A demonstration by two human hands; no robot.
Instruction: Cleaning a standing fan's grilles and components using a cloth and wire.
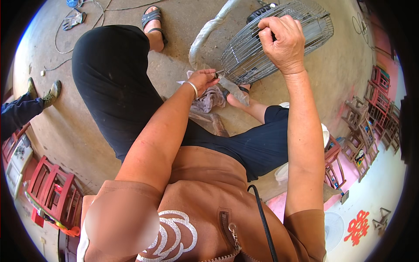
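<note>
A fan with a round wire guard (242, 55) lies tilted on the floor before me. At the guard's lower left rim, my left hand (203, 80) pinches a small dark piece (216, 75), beside a short metal shank. My right hand (284, 46) is curled over the guard's near side; something dark shows inside the curl, but I cannot tell what it grips. A pole wrapped in clear plastic (209, 31) runs up from near my left hand. Loose plastic film (234, 90) hangs below the guard. Under my left hand lies a crumpled greyish cloth (209, 98).
A wooden stool part (218, 124) shows between my legs. Cord (98, 13) loops across the floor near a work glove (74, 19). Another person's shoes (52, 93) stand at the left. Red chairs (49, 190) and stacked wooden stools (356, 131) line the sides.
</note>
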